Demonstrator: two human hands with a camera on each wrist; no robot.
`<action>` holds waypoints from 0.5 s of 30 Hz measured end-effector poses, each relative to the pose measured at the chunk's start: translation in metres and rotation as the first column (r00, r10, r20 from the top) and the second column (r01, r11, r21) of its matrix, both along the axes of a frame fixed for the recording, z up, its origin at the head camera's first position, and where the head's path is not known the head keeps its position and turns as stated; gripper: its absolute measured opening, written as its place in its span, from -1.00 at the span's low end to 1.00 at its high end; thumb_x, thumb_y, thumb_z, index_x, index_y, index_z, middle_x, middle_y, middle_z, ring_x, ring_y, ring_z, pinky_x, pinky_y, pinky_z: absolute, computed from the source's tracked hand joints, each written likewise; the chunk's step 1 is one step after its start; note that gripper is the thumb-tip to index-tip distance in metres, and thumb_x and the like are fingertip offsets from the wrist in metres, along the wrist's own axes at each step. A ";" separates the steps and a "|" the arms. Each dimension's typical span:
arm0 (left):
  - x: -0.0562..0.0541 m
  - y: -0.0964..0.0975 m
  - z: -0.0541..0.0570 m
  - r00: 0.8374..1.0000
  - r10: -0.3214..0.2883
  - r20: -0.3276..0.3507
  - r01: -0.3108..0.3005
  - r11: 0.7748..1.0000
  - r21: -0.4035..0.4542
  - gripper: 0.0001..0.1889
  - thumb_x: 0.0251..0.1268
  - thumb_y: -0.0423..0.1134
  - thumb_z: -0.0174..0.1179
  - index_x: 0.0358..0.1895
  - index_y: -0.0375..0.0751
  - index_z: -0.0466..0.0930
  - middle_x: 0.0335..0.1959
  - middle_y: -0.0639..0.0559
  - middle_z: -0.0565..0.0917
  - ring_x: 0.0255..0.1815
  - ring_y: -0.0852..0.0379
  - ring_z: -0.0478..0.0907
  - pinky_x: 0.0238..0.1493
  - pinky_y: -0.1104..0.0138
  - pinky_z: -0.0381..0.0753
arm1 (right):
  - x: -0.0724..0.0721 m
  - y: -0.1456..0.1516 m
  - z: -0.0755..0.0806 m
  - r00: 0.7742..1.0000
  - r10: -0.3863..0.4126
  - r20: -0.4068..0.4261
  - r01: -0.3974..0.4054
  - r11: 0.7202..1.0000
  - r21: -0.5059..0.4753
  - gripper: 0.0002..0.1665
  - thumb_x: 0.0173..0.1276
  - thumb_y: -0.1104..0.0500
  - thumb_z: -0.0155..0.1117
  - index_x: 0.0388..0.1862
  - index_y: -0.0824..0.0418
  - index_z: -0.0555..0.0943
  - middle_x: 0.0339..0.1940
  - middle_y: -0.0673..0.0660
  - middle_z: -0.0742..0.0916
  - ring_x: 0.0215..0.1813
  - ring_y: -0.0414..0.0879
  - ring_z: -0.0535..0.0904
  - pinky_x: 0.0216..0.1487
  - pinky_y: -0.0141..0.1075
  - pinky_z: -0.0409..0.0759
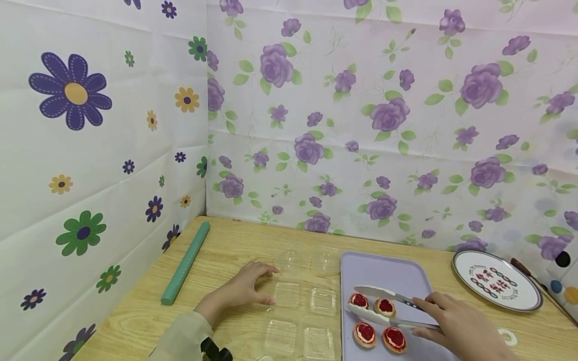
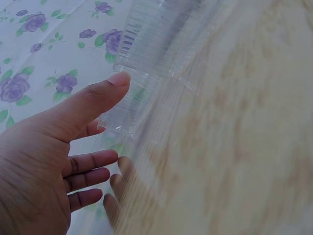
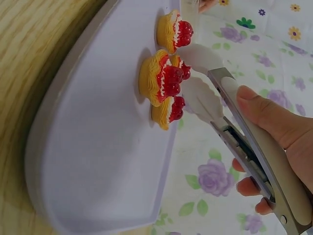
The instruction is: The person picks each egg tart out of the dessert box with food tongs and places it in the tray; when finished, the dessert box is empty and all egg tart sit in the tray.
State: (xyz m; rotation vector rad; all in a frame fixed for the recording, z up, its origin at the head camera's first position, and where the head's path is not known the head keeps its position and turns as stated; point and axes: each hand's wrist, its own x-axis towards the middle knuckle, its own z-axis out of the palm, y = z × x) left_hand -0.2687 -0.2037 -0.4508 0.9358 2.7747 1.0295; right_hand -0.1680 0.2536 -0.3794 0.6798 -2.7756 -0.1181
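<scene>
My left hand (image 1: pixel 239 292) is beside the left edge of the clear plastic containers (image 1: pixel 287 296), its thumb and fingers spread apart. In the left wrist view, the thumb overlaps a clear container's ribbed wall (image 2: pixel 129 105) and the other fingers are loosely bent. My right hand (image 1: pixel 460 326) grips metal tongs (image 1: pixel 377 291) with white scalloped tips, held parted over the lilac tray (image 1: pixel 384 265). Several small red-topped tarts (image 1: pixel 365 335) sit together on that tray. The tongs' tips straddle the back pair, with one tart (image 1: pixel 385 306) partly covered by the near tip.
A teal rod (image 1: pixel 186 265) lies on the wooden table at the left. Right of the tray are a white plate with red lettering (image 1: pixel 496 281), a brown-handled stick (image 1: pixel 521 267) and a white ring (image 1: pixel 510 338). Flowered cloth (image 1: pixel 334 165) hangs behind the table.
</scene>
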 end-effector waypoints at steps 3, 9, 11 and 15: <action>0.000 -0.001 -0.001 1.000 0.003 -0.002 -0.003 1.000 -0.004 -0.23 -0.02 0.09 0.43 0.29 -0.12 0.40 0.10 -0.08 0.55 0.20 -0.09 0.38 0.31 -0.18 0.23 | 0.002 0.000 0.000 1.000 0.002 -0.026 -0.003 1.000 -0.030 -0.34 0.04 -0.38 0.31 0.00 -0.01 0.69 -0.26 -0.22 0.59 -0.40 -0.45 0.37 -0.45 -0.42 0.43; 0.000 -0.002 -0.002 1.000 0.005 0.000 -0.005 1.000 -0.005 -0.22 -0.02 0.11 0.42 0.30 -0.13 0.39 0.11 -0.08 0.55 0.20 -0.08 0.37 0.31 -0.17 0.23 | 0.005 0.000 -0.001 0.998 -0.016 -0.057 0.009 0.993 -0.116 -0.36 -0.01 -0.33 0.39 -0.01 -0.02 0.70 -0.24 -0.20 0.61 -0.41 -0.49 0.36 -0.45 -0.41 0.45; 0.000 -0.003 -0.002 1.000 0.003 0.004 -0.003 1.000 -0.007 -0.21 -0.01 0.11 0.42 0.30 -0.12 0.39 0.12 -0.08 0.55 0.21 -0.08 0.37 0.30 -0.17 0.23 | 0.006 0.000 -0.002 0.997 -0.033 -0.065 0.024 0.990 -0.138 -0.35 -0.03 -0.32 0.41 -0.01 -0.01 0.70 -0.24 -0.20 0.61 -0.42 -0.50 0.35 -0.46 -0.42 0.43; 0.000 -0.004 -0.002 1.000 0.001 0.008 -0.001 1.000 -0.002 -0.22 -0.01 0.10 0.42 0.30 -0.13 0.39 0.12 -0.09 0.54 0.21 -0.10 0.36 0.30 -0.19 0.24 | 0.008 0.000 -0.004 0.993 -0.052 -0.102 0.032 0.982 -0.186 -0.36 -0.07 -0.29 0.46 -0.03 0.00 0.71 -0.24 -0.18 0.62 -0.44 -0.51 0.33 -0.49 -0.42 0.41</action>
